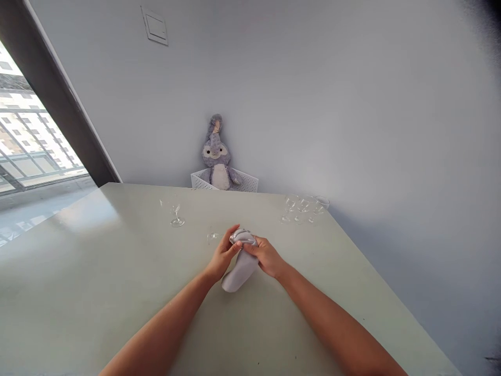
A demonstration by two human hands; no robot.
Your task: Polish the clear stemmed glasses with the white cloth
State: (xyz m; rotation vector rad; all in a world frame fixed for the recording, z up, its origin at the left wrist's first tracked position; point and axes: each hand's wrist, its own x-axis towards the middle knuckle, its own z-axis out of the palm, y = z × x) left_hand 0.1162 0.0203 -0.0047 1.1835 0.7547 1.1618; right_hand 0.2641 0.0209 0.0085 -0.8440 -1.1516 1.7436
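Near the middle of the pale table [148,292], a light grey-lilac cloth [241,271] hangs down from between my hands. My left hand [224,255] grips its upper left side, thumb in front. On the right side, my right hand [267,255] pinches the cloth, fingers bent. A clear, shiny rim or surface shows at the top between the hands; most of that glass-like object is wrapped or hidden. Just left of my left hand, a small clear glass piece [213,236] lies on the table, partly hidden by the fingers.
A stemmed glass [177,214] stands at the back left. Several clear stemmed glasses [303,208] are grouped at the back right edge. Behind the table, a grey plush toy [216,156] sits in a white perforated basket [248,183] against the wall. A window is at left.
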